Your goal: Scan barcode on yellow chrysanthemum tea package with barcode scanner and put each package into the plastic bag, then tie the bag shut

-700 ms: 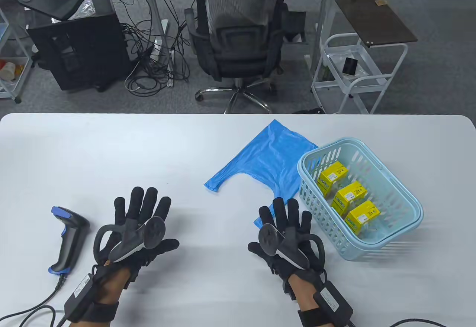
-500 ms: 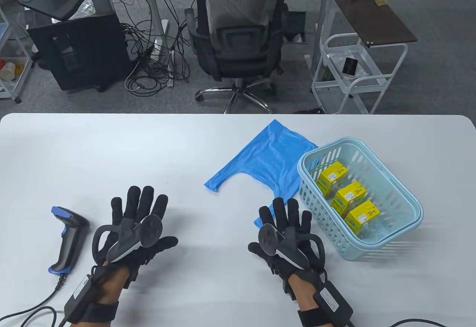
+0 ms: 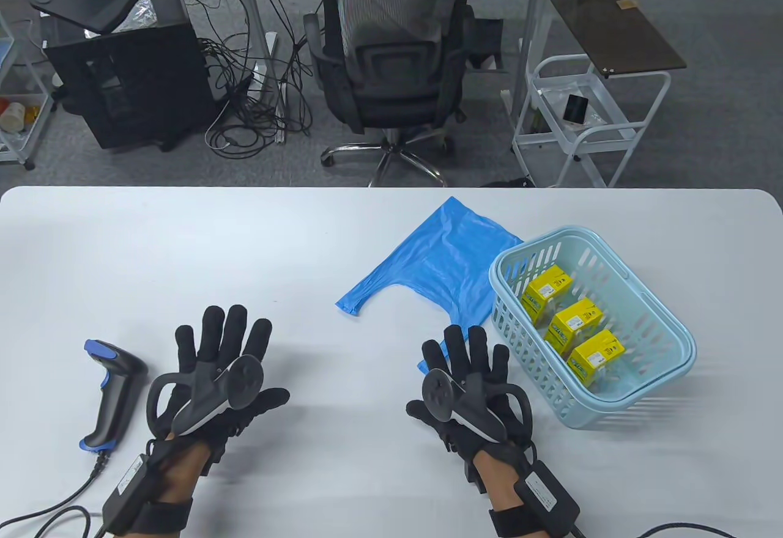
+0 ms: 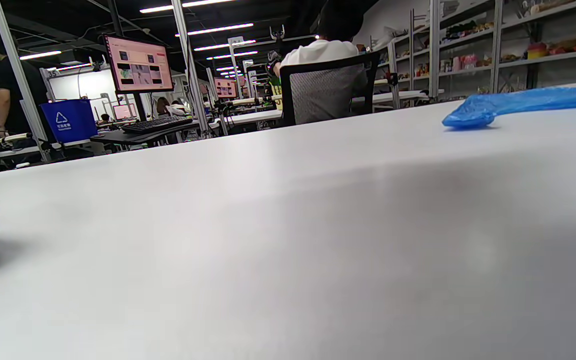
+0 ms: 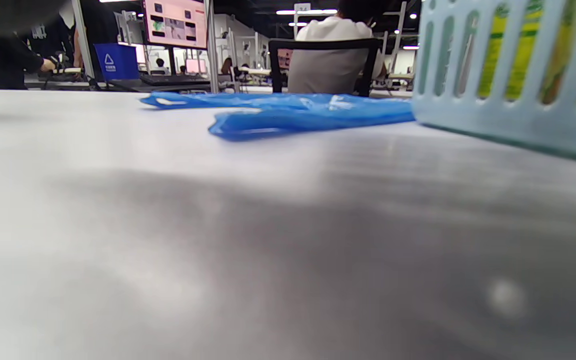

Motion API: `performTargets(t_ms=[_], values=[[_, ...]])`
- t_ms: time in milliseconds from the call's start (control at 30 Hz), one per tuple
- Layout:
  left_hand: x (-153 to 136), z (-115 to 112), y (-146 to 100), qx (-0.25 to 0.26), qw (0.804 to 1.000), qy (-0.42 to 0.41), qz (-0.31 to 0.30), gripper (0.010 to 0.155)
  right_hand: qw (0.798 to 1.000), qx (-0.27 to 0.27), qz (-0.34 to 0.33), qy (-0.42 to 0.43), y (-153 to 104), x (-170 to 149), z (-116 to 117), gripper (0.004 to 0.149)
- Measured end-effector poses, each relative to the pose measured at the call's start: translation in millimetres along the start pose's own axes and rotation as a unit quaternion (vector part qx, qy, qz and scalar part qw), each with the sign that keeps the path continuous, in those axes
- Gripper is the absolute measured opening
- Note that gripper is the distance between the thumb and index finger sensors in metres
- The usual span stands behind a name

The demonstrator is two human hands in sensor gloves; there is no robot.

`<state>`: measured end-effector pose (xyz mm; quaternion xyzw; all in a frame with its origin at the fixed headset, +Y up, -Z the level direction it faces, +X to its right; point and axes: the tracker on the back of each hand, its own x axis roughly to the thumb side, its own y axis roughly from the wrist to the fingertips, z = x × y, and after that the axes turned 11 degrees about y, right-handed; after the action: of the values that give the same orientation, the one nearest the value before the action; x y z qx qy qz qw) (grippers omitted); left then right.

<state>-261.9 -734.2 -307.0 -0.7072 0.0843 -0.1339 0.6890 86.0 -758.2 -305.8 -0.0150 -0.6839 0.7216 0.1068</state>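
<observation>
left hand [image 3: 211,373] and right hand [image 3: 468,388] flat, released; package [image 3: 547,293] labels unreadable

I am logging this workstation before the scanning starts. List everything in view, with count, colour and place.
table: one, white, fills the lower part of the table view
barcode scanner: one, black and blue, lying at the table's left, cable trailing to the near edge
plastic bag: one, blue, flat on the table, left of the basket
basket: one, light blue, at the table's right
tea packages: three, yellow, in a row inside the basket
office chair: one, black, beyond the table, a person seated in it
trolley: one, white, beyond the table at right
left hand: black glove, fingers spread, beside the scanner
right hand: black glove, fingers straight, near the basket
</observation>
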Motion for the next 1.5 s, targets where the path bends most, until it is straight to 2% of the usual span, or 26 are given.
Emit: performTargets(t_ms=[100, 333, 500, 700, 967, 1167, 1233, 1400, 1500], values=[[0.7, 1.7, -1.1, 0.009, 1.000, -0.006, 0.003, 0.104, 1.000, 0.003, -0.002, -0.008, 2.5, 2.2, 0.0, 0.091], [2.9, -1.8, 1.9, -0.001, 1.000, 0.001, 0.003, 0.104, 1.000, 0.005, 0.014, -0.010, 32.5, 7.7, -7.4, 0.085], [3.7, -4.5, 3.4, -0.013, 1.000, 0.001, -0.001, 0.103, 0.999, 0.004, 0.045, -0.025, 67.7, 11.1, -10.1, 0.078], [10.6, -3.6, 5.4, -0.018, 1.000, 0.000, -0.014, 0.102, 0.992, 0.023, 0.089, -0.082, 109.9, 13.4, -8.4, 0.071], [13.6, -3.9, 5.5, -0.033, 0.999, -0.005, -0.023, 0.101, 0.977, 0.098, 0.160, -0.105, 149.9, 2.7, 6.3, 0.068], [13.6, -3.8, 5.5, -0.040, 0.999, -0.004, -0.022, 0.101, 0.963, 0.175, 0.172, -0.110, 157.5, 2.4, 18.6, 0.065], [13.6, -3.2, 5.2, -0.040, 0.999, -0.004, -0.023, 0.101, 0.967, 0.171, 0.172, -0.083, 157.7, 2.5, 17.8, 0.066], [11.4, 0.0, 5.5, -0.035, 0.999, -0.023, -0.019, 0.100, 0.985, 0.090, 0.125, -0.072, 152.1, 7.7, 5.3, 0.072], [11.6, 3.1, 4.0, -0.027, 0.999, -0.027, -0.018, 0.099, 0.992, 0.049, 0.092, -0.073, 148.4, 11.7, 5.7, 0.071]])
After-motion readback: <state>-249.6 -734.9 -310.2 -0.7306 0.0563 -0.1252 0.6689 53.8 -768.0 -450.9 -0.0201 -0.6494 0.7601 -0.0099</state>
